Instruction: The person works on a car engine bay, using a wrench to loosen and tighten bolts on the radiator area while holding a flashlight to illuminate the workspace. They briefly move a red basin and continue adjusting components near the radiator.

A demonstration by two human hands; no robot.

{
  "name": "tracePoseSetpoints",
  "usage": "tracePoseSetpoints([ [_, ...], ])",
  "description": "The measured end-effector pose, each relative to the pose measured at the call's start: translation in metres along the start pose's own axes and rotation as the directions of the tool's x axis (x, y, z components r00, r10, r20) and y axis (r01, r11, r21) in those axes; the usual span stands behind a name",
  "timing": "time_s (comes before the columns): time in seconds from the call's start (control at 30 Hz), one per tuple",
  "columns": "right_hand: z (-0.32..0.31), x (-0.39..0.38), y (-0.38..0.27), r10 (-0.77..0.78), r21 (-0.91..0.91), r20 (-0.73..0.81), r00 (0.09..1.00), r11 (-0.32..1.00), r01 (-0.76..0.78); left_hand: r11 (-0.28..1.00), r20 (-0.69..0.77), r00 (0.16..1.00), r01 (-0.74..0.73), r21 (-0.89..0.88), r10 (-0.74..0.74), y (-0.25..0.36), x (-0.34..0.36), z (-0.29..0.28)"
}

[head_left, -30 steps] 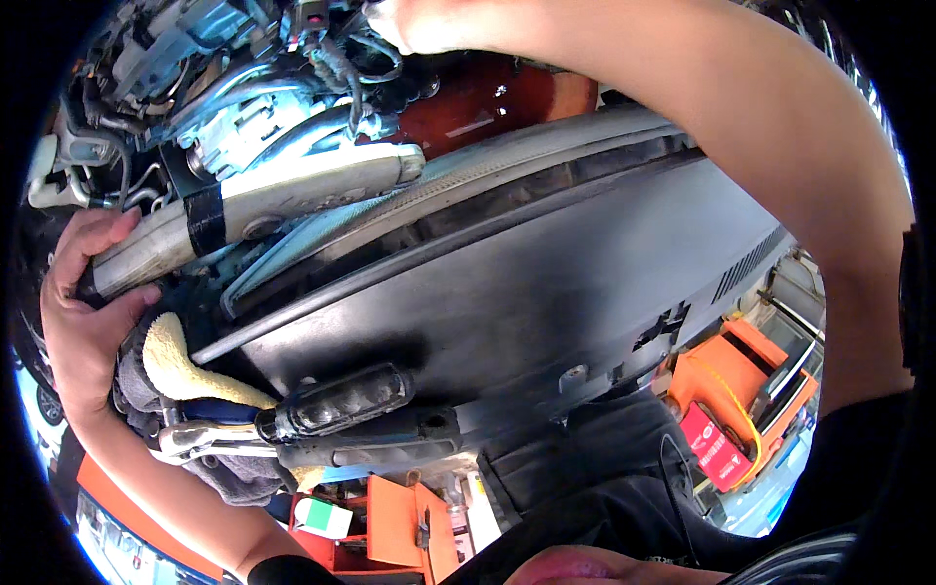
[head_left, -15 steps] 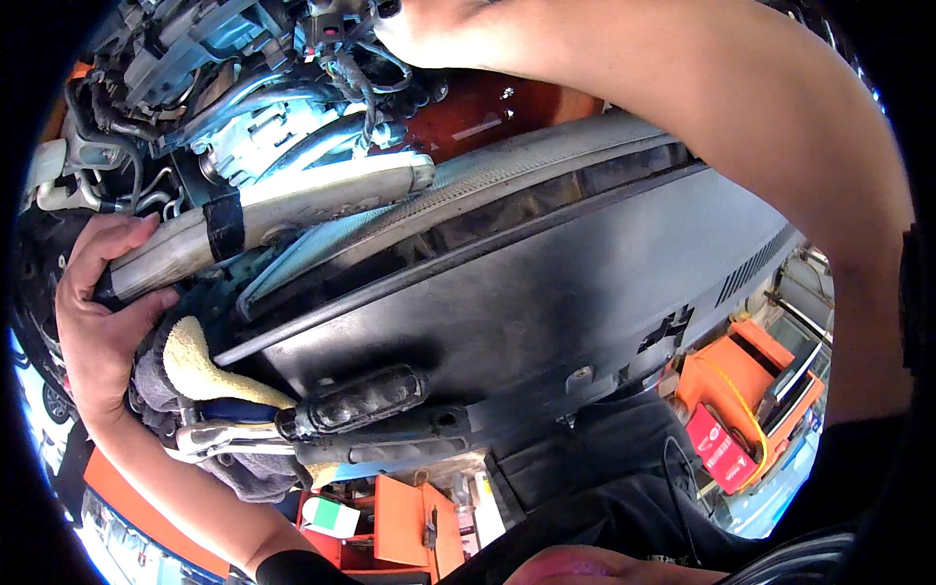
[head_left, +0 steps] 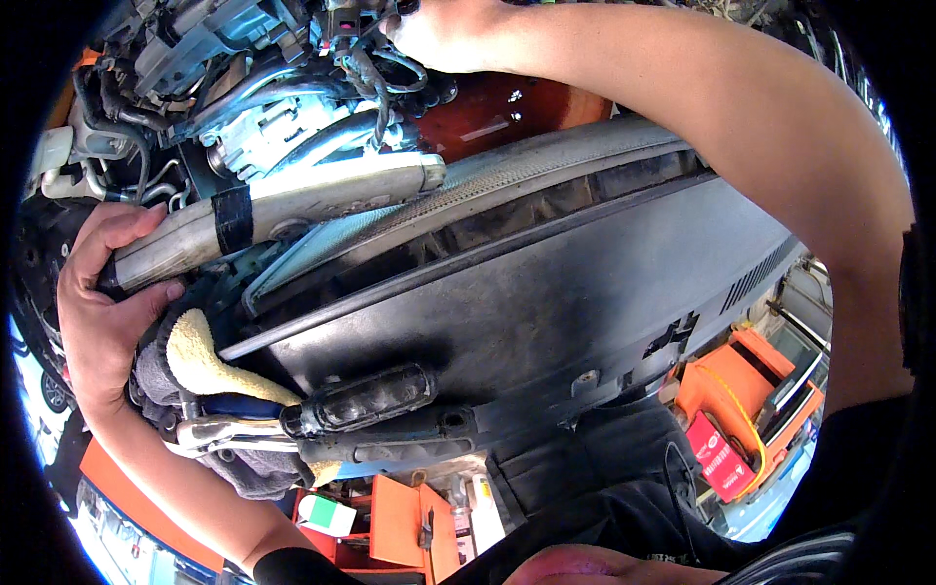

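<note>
My left hand (head_left: pixel 102 302) grips the end of a dirty grey metal radiator tank (head_left: pixel 292 210) that has a black tape band around it. My right hand (head_left: pixel 444 34) reaches far into the engine bay, fingers closed among black hoses and a wiring connector (head_left: pixel 356 39); what it holds is hidden. A black plastic front panel (head_left: pixel 546 302) runs across below the radiator. On its near edge lie a black-handled screwdriver (head_left: pixel 361 398), a metal wrench (head_left: pixel 219 429) and a yellow and grey rag (head_left: pixel 200 361), just beside my left wrist.
Engine parts, pipes and hoses (head_left: pixel 244 107) crowd the top left. An orange tool cart (head_left: pixel 741 390) with a red box stands on the floor at the right. An orange tool tray (head_left: pixel 400 512) with small items sits below the panel.
The view has shifted a little, so the radiator and panel sit lower in the picture. My left hand keeps its grip on the tank end; my right hand stays among the hoses.
</note>
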State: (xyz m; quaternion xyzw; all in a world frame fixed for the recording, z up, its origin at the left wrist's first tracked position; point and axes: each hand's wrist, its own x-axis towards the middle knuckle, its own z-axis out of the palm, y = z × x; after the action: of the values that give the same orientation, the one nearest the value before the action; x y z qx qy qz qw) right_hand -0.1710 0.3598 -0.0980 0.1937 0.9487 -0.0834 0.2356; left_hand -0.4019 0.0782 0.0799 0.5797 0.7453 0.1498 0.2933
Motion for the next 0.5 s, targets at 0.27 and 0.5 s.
tracePoseSetpoints([
  [0.27,0.044,0.011,0.032,0.023,0.084,-0.415,0.910,0.996,0.013,0.997,-0.001,0.999,-0.039,-0.065,0.039,0.002,0.011,0.004],
  [0.5,0.019,0.002,0.019,-0.071,0.234,-0.146,0.987,0.967,0.104,0.999,-0.003,1.000,-0.011,-0.030,0.011,0.001,0.002,0.000],
])
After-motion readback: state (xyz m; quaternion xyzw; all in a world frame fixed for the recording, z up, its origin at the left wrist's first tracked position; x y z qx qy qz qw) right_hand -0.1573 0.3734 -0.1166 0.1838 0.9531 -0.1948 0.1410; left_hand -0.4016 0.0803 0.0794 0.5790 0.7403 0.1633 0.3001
